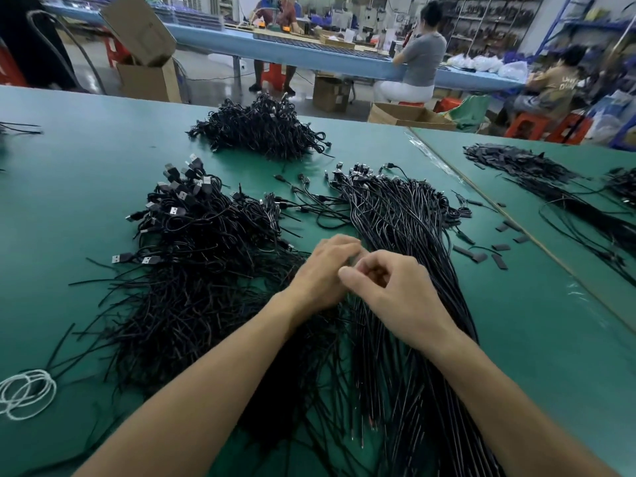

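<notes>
The head camera shows the person's two hands meeting low over the middle of the green bench (86,173). The left hand (321,273) shows its back, with the fingers bent forward and down so that their tips are hidden. The right hand (395,294) lies just beside it, thumb raised and fingers curled in toward the left fingertips. Whatever they pinch, if anything, is hidden between them, so the grip of neither hand can be told.

Under the right hand runs a long bundle of black cables (395,218), laid roughly straight from the near edge toward the far edge, with small plugs at its far end. Under the left forearm, toward the left edge, lies a tangled heap (206,242) of black cables, with USB plugs sticking up on its far side. The hands sit where bundle and heap touch.

A third heap (261,129) lies near the far edge, well apart from the hands. Short black sleeves (481,256) are scattered just beside the bundle toward the right edge, and white loops (27,394) lie by the near left corner.

A second bench (592,158) adjoins the right edge and carries a pile of flat black pieces (516,163). Beyond the far edge stand cardboard boxes (148,77) and a blue table (309,56) — a person in grey (423,53) sits at it.
</notes>
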Demonstrator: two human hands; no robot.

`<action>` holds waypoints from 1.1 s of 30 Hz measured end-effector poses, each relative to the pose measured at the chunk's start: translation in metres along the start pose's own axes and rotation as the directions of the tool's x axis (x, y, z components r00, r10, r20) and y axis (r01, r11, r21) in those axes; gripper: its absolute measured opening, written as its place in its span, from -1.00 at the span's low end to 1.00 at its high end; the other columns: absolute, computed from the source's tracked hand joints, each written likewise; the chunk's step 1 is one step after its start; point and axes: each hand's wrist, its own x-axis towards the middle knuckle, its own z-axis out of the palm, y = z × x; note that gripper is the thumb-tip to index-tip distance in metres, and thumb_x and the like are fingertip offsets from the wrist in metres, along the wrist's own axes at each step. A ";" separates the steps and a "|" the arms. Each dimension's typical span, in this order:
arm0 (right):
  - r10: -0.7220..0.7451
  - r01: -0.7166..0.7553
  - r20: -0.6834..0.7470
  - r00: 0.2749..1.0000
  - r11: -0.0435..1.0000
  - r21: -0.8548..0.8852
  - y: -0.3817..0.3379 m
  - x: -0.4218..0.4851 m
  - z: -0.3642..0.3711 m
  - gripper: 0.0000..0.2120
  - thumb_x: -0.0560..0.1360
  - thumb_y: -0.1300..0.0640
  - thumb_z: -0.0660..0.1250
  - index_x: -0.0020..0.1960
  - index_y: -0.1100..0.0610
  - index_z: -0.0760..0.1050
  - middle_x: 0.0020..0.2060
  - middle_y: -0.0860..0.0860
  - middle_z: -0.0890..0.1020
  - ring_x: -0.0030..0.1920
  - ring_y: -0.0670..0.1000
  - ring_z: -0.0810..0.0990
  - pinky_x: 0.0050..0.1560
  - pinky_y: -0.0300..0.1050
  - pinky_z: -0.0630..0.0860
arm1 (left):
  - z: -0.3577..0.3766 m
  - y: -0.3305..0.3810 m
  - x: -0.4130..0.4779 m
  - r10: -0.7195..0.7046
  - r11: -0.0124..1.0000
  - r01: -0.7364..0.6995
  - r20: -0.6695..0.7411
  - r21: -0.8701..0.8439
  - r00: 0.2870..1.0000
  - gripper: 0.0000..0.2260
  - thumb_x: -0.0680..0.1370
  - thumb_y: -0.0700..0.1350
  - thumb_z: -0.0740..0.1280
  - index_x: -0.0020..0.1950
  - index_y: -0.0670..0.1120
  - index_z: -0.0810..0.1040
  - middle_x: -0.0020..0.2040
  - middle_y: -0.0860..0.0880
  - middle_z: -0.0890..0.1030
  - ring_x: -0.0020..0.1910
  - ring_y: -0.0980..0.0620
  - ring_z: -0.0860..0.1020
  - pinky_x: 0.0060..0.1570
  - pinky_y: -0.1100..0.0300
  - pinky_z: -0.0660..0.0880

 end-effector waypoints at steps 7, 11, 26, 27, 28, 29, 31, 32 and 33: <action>-0.162 0.108 -0.280 0.946 0.974 -0.197 0.017 -0.004 -0.030 -0.85 0.51 0.06 0.43 -0.20 0.04 0.53 -0.33 -0.11 0.54 -0.33 -0.17 0.48 -0.25 -0.43 0.39 | -0.042 0.000 -0.005 -0.049 0.999 0.040 -0.490 -0.029 0.871 -0.68 0.58 0.06 0.36 -0.32 -0.01 0.41 -0.22 -0.02 0.61 -0.23 0.08 0.55 -0.12 0.24 0.51; -0.290 0.144 -0.446 0.847 0.932 -0.332 0.031 0.004 -0.041 -0.84 0.58 0.09 0.35 -0.15 0.01 0.41 -0.29 -0.13 0.44 -0.27 -0.19 0.40 -0.17 -0.49 0.32 | -0.062 0.020 -0.017 0.117 0.990 -0.140 -0.700 0.024 0.705 -0.73 0.54 -0.06 0.42 -0.28 -0.04 0.40 -0.44 0.19 0.31 -0.50 0.23 0.28 -0.47 0.39 0.29; -0.113 0.195 0.276 0.955 0.937 -0.289 0.022 -0.001 -0.013 -0.33 0.51 -0.38 0.20 0.54 -0.19 0.14 0.42 -0.25 0.36 0.45 -0.22 0.23 0.46 -0.14 0.17 | -0.060 0.017 -0.046 0.134 0.879 -0.056 -0.131 0.474 0.982 -0.62 0.59 0.19 0.09 -0.32 0.00 0.36 -0.41 0.11 0.42 -0.43 -0.02 0.47 -0.43 0.16 0.34; -0.156 0.220 0.249 0.956 0.942 -0.254 0.017 -0.001 -0.009 -0.43 0.52 -0.35 0.19 0.47 -0.17 0.27 0.30 -0.25 0.46 0.36 -0.22 0.34 0.40 -0.16 0.27 | -0.056 0.019 -0.047 0.128 0.887 -0.061 -0.117 0.459 0.985 -0.64 0.55 0.19 0.07 -0.28 -0.01 0.41 -0.38 0.09 0.47 -0.37 -0.07 0.52 -0.41 0.12 0.38; -0.192 0.237 0.205 0.960 0.945 -0.225 0.012 0.000 -0.006 -0.56 0.56 -0.26 0.23 0.37 -0.12 0.43 0.16 -0.23 0.53 0.23 -0.21 0.44 0.30 -0.18 0.37 | -0.054 0.021 -0.049 0.116 0.899 -0.060 -0.105 0.434 0.988 -0.63 0.52 0.21 0.04 -0.23 -0.01 0.46 -0.34 0.07 0.51 -0.31 -0.09 0.55 -0.38 0.08 0.42; -0.218 0.245 0.152 0.964 0.950 -0.195 0.009 0.001 -0.005 -0.71 0.59 -0.15 0.27 0.23 -0.06 0.54 0.03 -0.19 0.56 0.09 -0.20 0.50 0.17 -0.21 0.43 | -0.052 0.021 -0.051 0.102 0.910 -0.051 -0.102 0.412 0.990 -0.60 0.51 0.24 0.02 -0.20 -0.01 0.46 -0.31 0.07 0.53 -0.29 -0.09 0.55 -0.35 0.06 0.44; -0.235 0.238 0.042 0.971 0.958 -0.161 0.006 0.003 -0.006 -0.86 0.60 0.02 0.32 0.02 0.02 0.64 -0.15 -0.13 0.54 -0.08 -0.18 0.52 -0.02 -0.34 0.41 | -0.051 0.019 -0.054 0.059 0.923 -0.004 -0.133 0.385 0.989 -0.57 0.56 0.31 0.03 -0.23 0.01 0.39 -0.34 0.09 0.50 -0.33 -0.03 0.51 -0.37 0.08 0.42; -0.230 0.225 -0.013 0.973 0.963 -0.151 0.007 0.004 -0.008 -0.88 0.59 0.06 0.34 -0.02 0.04 0.65 -0.19 -0.13 0.53 -0.11 -0.17 0.51 -0.08 -0.40 0.39 | -0.052 0.016 -0.055 0.016 0.930 0.043 -0.156 0.365 0.988 -0.55 0.57 0.33 0.04 -0.26 0.01 0.35 -0.37 0.09 0.48 -0.37 0.00 0.48 -0.39 0.10 0.38; -0.222 0.212 -0.068 0.973 0.968 -0.134 0.008 0.005 -0.010 -0.90 0.58 0.09 0.36 -0.04 0.04 0.65 -0.20 -0.13 0.53 -0.12 -0.17 0.51 -0.11 -0.43 0.38 | -0.053 0.013 -0.057 -0.042 0.938 0.099 -0.175 0.331 0.984 -0.54 0.57 0.34 0.05 -0.29 0.00 0.32 -0.40 0.09 0.46 -0.40 0.03 0.45 -0.40 0.12 0.35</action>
